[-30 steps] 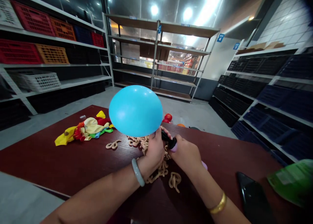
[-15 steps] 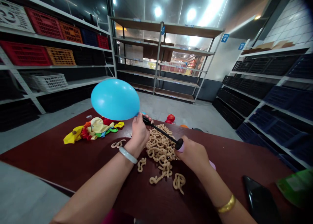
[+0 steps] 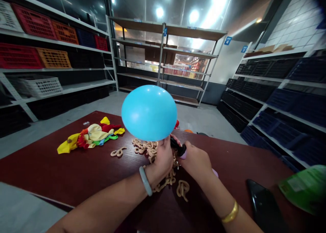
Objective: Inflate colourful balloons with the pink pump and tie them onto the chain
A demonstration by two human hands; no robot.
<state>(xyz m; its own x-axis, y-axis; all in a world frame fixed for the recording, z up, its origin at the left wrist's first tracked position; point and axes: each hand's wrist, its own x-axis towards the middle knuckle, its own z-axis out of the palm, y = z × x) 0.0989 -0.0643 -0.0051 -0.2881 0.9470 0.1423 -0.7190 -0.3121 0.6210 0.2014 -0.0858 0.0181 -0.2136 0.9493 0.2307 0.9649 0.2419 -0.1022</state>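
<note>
A blown-up blue balloon stands over the middle of the table, its neck at the fingers of my left hand. That hand is closed around the neck and the black front end of a hand balloon pump. My right hand is wrapped round the pump's lilac handle, close beside the left. The pump's rod is hidden, pushed in. Under and behind my hands lies a heap of tan, knotted cord-like pieces, partly covered by the balloon and hands. One loose knotted piece lies nearer me.
Limp balloons in several colours lie on the left of the dark red table. At the right are a black phone and a green packet. Shelves with crates line the left; round red and orange things sit beyond the table.
My hands have come together, pushing the pump's long rod in. The left hand and balloon have moved right, and the balloon looks a bit larger. The view has shifted slightly.
</note>
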